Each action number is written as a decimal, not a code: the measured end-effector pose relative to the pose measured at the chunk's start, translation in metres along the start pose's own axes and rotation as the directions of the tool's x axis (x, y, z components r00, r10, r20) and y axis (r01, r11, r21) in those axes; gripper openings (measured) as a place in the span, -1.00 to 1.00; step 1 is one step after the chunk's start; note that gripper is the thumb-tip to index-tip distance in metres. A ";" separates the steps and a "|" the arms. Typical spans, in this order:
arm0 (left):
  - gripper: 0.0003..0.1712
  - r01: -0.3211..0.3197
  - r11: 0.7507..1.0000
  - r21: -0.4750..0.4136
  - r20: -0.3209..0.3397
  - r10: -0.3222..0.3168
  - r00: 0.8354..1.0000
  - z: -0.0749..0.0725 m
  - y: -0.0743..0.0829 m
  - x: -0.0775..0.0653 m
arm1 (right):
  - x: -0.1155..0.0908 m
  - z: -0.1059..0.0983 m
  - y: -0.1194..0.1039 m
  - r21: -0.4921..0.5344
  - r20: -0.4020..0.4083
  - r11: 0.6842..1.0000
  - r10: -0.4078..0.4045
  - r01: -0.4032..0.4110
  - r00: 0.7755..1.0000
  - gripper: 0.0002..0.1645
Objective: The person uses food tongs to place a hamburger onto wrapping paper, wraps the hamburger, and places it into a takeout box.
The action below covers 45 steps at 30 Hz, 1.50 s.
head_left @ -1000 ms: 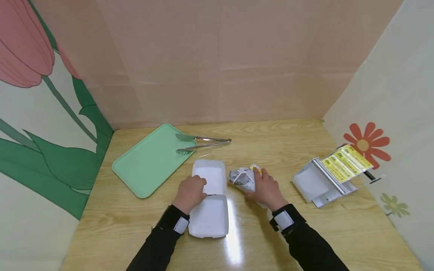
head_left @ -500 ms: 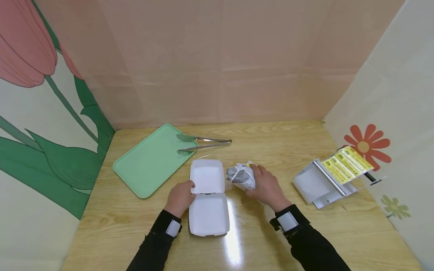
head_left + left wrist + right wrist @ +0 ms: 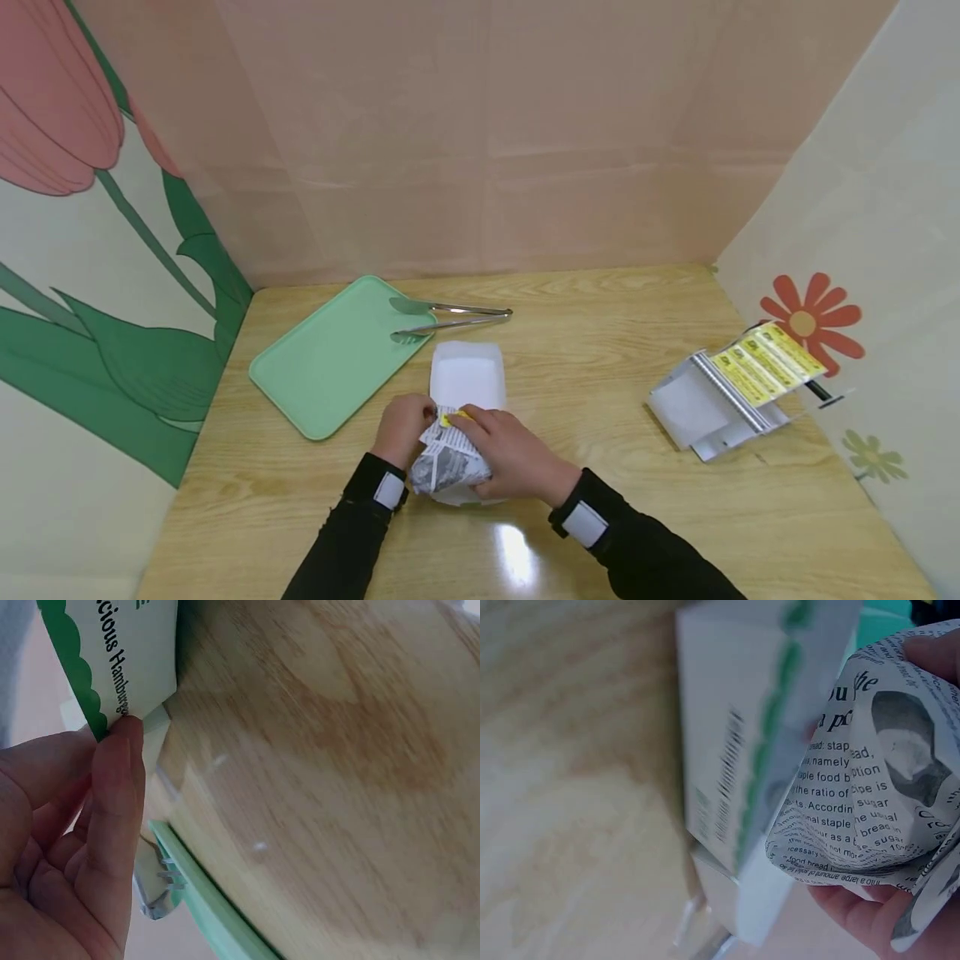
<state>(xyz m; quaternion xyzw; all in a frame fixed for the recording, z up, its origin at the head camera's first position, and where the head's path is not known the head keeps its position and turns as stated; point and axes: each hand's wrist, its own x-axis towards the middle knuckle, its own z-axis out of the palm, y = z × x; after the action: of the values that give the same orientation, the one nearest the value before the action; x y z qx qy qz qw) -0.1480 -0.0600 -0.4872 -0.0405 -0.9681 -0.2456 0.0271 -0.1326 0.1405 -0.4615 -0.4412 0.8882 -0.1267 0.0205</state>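
Observation:
A white clamshell takeaway box (image 3: 468, 371) lies open in the middle of the table. My left hand (image 3: 401, 429) pinches its left rim between thumb and fingers. The left wrist view shows that pinch on the green scalloped edge of the box wall (image 3: 135, 660), printed with "Hamburger". Over the box's near half, my right hand (image 3: 517, 458) holds a bundle wrapped in newsprint paper (image 3: 450, 467), with a yellow sticker (image 3: 448, 418) on top. What the paper contains is hidden. In the right wrist view the wrapped bundle (image 3: 855, 780) is close beside the box wall (image 3: 720, 742).
Behind the box to the left lies a green tray (image 3: 330, 367). Metal tongs (image 3: 472, 319) rest with their tips on its corner. A metal label dispenser (image 3: 720, 400) with a strip of yellow stickers (image 3: 768, 362) stands at the right.
My right hand has carried the wrapped bundle left from the table to over the box's near half. My left hand stays at the box's left rim, and the box has shifted slightly.

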 end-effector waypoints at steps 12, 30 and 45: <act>-0.92 -0.002 1.000 -0.027 -0.005 0.001 1.000 0.004 -0.001 0.008 | 0.001 0.019 0.009 -0.130 0.038 0.991 -0.041 0.046 0.998 0.26; -0.86 0.079 0.996 -0.036 0.049 -0.077 0.996 0.002 0.006 0.016 | 0.010 0.021 0.017 -0.167 0.098 0.986 0.011 0.005 0.995 0.18; -0.86 0.066 0.997 -0.034 0.004 -0.066 0.998 0.009 0.001 0.012 | 0.012 0.024 0.029 -0.049 0.137 0.995 0.092 -0.086 0.986 0.40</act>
<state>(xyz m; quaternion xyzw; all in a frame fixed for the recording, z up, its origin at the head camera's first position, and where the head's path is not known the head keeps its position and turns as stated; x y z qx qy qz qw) -0.1604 -0.0540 -0.4937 -0.0092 -0.9646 -0.2629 0.0166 -0.1587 0.1432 -0.4905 -0.4092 0.9059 -0.0757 0.0785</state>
